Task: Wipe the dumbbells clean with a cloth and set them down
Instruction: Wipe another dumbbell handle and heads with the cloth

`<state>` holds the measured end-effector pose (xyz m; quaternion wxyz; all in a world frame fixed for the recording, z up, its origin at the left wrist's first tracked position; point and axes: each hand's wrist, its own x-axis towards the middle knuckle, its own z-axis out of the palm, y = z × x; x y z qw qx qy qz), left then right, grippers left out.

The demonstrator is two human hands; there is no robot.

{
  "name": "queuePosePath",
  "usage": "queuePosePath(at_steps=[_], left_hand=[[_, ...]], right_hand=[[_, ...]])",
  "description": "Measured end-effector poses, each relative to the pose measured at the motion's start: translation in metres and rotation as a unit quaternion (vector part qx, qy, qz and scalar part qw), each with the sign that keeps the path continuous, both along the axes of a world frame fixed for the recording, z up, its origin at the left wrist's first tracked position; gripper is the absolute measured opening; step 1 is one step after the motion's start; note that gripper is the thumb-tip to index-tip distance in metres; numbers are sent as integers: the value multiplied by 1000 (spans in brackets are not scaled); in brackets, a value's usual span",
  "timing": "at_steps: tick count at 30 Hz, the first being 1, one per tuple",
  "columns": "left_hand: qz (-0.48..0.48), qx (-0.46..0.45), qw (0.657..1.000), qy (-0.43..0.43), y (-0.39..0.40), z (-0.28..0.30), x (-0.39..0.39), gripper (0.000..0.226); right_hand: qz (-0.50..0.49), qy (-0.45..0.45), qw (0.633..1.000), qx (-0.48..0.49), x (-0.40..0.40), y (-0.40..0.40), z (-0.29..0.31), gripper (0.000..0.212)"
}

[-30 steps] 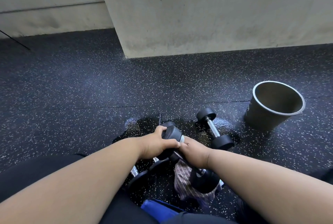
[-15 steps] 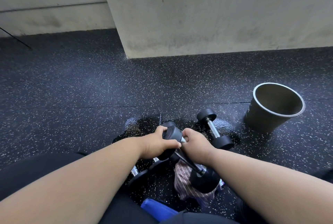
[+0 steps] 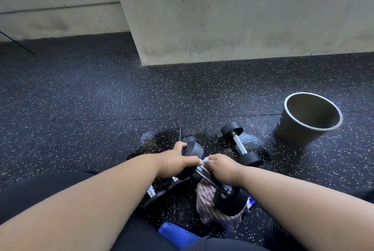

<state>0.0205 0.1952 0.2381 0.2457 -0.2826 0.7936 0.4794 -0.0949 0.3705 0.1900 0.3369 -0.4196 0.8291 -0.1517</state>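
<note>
My left hand [image 3: 175, 161] grips the upper black head of a dumbbell [image 3: 228, 203] held tilted just above the floor. My right hand [image 3: 222, 167] is closed round its metal handle with a striped cloth [image 3: 206, 198]; the cloth hangs down under the hand and behind the lower head. A second dumbbell [image 3: 239, 145] lies on the floor just to the right. A third dumbbell [image 3: 155, 196] lies partly hidden under my left forearm.
A dark bucket [image 3: 291, 133] stands open on the floor at the right. The speckled rubber floor has a wet patch [image 3: 155, 139] around the dumbbells. A concrete pillar [image 3: 222, 28] rises straight ahead. A blue object [image 3: 176, 232] sits by my legs.
My right hand has slid with the cloth up the handle toward the upper head, baring the lower part of the handle. My left hand keeps its grip.
</note>
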Motion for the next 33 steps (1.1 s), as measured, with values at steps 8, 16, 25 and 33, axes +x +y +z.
queuePosePath(at_steps=[8, 16, 25, 33], left_hand=[[6, -15, 1000, 9, 2, -2, -2, 86], [11, -19, 1000, 3, 0, -5, 0, 86], [39, 2, 999, -26, -9, -12, -1, 74], [96, 37, 994, -41, -12, -24, -1, 51]], right_hand=[[-65, 6, 997, -47, 14, -16, -3, 18], [-22, -44, 996, -75, 12, -11, 1, 26], [-62, 38, 982, -172, 40, 1, 1, 29], [-105, 9, 983, -152, 43, -5, -7, 48]])
